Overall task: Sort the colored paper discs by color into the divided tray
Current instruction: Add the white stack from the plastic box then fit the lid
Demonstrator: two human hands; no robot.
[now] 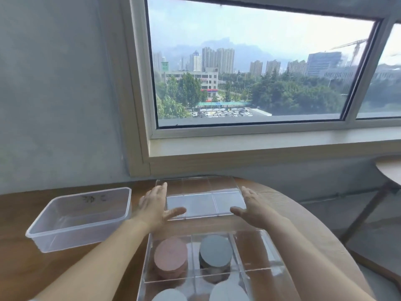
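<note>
A clear divided tray [269,242] stands close in front of me on the wooden table. It holds a stack of pink discs [170,255], a stack of grey discs [216,250] and two pale stacks [227,292] at the bottom edge. Its right compartments look empty. Beyond it lies a flat clear lid [201,203] with divider lines. My left hand [155,205] is at the lid's left edge and my right hand [249,206] at its right edge, fingers straight, thumbs reaching along its near side.
An empty clear plastic tub [82,218] sits on the table to the left. A wall and a large window rise behind the table. Part of a second pale table [390,172] shows at the right, with floor below.
</note>
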